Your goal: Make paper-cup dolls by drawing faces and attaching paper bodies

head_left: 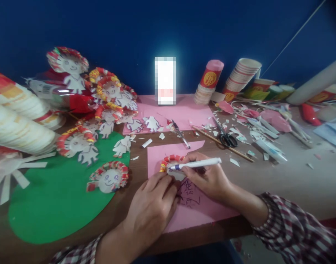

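Note:
My right hand is closed around a white marker pen with a purple end. The pen's tip meets a small paper-cup face, which has a curled red-and-yellow rim. Fingers bent, my left hand presses the lower left edge of this face against a pink paper sheet. Dark scribbled lines mark the sheet below the face. Part of the face is hidden by both hands. To the left, a finished-looking paper-cup face with drawn eyes and a smile lies on green paper.
Scissors, a wooden stick and a pen lie beyond the sheet among paper scraps. Stacked paper cups stand back right; larger stacks lie left. Paper figures crowd the back left. A blurred bright rectangle stands behind.

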A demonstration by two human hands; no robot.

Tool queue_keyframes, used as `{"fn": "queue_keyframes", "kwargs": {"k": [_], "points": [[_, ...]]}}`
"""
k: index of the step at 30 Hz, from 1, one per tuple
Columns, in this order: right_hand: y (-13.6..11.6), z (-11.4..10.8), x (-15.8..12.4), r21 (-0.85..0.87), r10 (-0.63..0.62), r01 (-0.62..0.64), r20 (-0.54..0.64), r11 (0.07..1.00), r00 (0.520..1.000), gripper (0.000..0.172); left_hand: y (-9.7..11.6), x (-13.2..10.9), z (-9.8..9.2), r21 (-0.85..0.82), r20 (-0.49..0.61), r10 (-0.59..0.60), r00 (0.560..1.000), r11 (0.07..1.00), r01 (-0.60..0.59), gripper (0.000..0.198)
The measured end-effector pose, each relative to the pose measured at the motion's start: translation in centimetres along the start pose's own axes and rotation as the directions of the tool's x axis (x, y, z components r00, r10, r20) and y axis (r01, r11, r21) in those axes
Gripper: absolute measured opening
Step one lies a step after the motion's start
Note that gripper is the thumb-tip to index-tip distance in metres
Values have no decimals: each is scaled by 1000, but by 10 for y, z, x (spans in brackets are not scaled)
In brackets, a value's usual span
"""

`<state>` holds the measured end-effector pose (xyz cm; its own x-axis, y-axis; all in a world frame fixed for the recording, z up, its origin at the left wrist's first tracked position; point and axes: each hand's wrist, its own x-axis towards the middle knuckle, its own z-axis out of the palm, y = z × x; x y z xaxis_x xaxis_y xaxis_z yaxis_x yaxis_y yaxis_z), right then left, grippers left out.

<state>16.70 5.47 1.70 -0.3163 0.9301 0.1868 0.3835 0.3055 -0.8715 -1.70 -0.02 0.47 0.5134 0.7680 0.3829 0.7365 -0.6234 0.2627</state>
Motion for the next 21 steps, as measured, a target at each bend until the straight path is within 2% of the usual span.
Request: {"fn": "queue_keyframes", "kwargs": {"k": [6, 21], "points": [[4, -2, 1, -53, -27, 30, 58, 998, 998, 10, 0, 0, 0, 24, 12, 4, 1000, 1000, -4, 15], [6, -1, 0, -79, -36, 41, 62, 996, 997, 9, 0, -1, 2, 43, -8, 11, 1000, 999, -10, 16]]}}
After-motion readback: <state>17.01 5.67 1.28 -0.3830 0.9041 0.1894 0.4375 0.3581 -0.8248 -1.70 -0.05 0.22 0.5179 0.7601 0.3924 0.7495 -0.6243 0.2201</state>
